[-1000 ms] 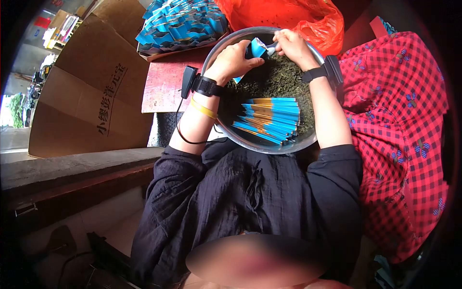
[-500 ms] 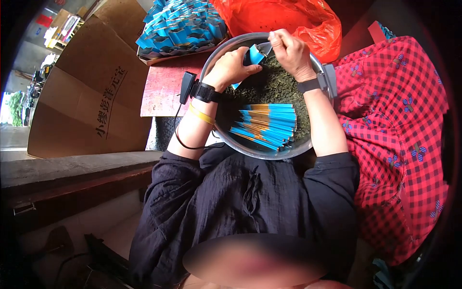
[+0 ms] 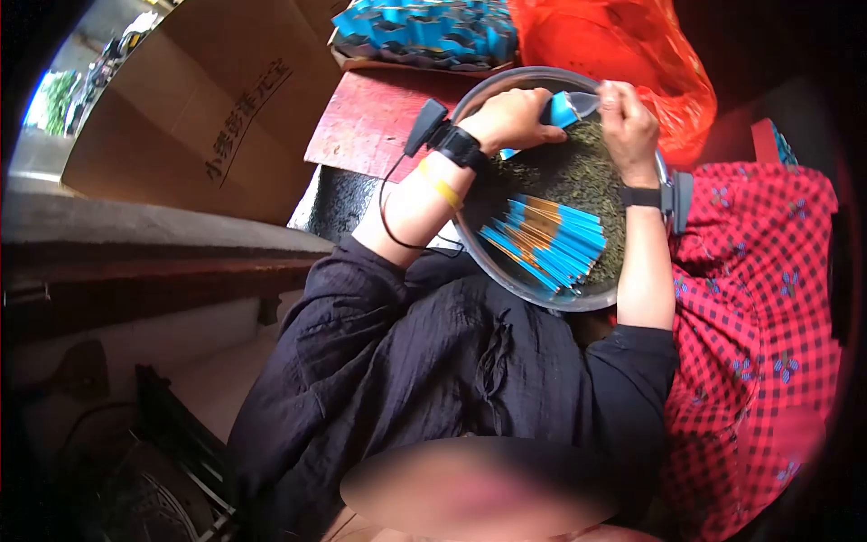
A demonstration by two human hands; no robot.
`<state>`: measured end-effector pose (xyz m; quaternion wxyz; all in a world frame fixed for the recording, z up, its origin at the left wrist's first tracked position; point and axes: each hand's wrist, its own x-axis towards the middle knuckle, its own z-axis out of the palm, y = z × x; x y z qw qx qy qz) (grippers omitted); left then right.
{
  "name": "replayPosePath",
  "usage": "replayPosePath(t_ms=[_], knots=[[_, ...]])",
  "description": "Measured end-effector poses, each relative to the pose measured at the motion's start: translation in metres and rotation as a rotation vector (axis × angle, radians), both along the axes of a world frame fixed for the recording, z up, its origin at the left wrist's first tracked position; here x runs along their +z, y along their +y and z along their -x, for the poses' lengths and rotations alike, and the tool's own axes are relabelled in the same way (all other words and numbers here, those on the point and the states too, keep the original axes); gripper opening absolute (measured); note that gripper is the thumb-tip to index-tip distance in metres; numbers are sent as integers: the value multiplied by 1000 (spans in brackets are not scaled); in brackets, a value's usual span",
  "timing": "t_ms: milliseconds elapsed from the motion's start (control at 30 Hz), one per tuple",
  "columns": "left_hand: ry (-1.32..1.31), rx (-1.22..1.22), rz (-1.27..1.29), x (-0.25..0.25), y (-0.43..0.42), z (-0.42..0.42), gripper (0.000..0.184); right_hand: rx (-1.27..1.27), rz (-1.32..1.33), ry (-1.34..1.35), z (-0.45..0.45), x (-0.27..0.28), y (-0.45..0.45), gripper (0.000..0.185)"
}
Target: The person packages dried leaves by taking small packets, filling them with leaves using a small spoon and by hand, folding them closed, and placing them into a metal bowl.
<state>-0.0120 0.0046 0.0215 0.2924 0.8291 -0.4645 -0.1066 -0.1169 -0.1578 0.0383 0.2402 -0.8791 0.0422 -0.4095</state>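
Note:
My left hand [image 3: 515, 120] grips a small blue packet [image 3: 564, 110] over the far part of a round metal basin [image 3: 553, 305]. In my right hand [image 3: 628, 128], closed fingers hold a greyish spoon [image 3: 585, 103], its bowl at the packet's mouth. Dried tea-like leaves [image 3: 587, 172] lie in the basin below both hands. On the near side of the basin rests a fanned stack of flat blue-and-gold packets [image 3: 551, 242].
Beyond the basin stand a box of upright blue packets [image 3: 424, 32] and a red plastic bag [image 3: 614, 54]. A red board [image 3: 366, 122] lies left of the basin, near a large cardboard box [image 3: 208, 108]. Red checked cloth [image 3: 750, 289] hangs at the right.
The view has shifted, so the basin and hands sit further right and slightly lower. The spoon shows more plainly at the packet's mouth. Both hands keep their hold.

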Motion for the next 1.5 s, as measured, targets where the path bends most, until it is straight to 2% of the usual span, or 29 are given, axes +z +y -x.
replayPosePath(t_ms=[133, 167, 367, 433, 567, 600, 733, 900, 1000, 1167, 1367, 1433, 1500], knots=[[-38, -26, -1, -5, -1, -3, 60, 60, -75, 138, -2, -3, 5, 25], [-54, -22, 2, -6, -2, -3, 55, 74, -70, 140, -4, -4, 7, 25], [-11, -15, -11, -3, -1, -4, 54, 12, -114, 93, -1, -2, 1, 26], [26, -20, -59, -1, 0, -3, 60, 7, -125, 110, 0, -1, 1, 27], [49, -25, -73, -3, -1, -4, 63, 79, 16, 172, -6, -9, 9, 24], [49, -26, -69, -3, -1, -4, 63, 101, -26, 188, -6, -8, 11, 23], [-15, -15, -10, -5, -1, -4, 52, 33, -15, 96, -4, -5, -1, 22], [-44, -33, 49, -3, 0, -3, 52, -20, -139, 55, 1, 4, -11, 24], [-38, -47, 21, -1, 0, -3, 60, 24, -206, 113, 0, 0, -4, 24], [-17, -36, -30, 1, 0, -3, 60, 94, -39, 114, -3, -4, 3, 23], [-26, -38, 28, -2, 1, -4, 52, -94, -203, 3, 4, 6, -19, 26], [-45, -19, 67, -1, 2, -4, 52, -145, -245, 47, 7, 9, -27, 29], [-56, -8, 103, 0, 1, -5, 53, -182, -205, 254, 7, 3, -37, 32]])
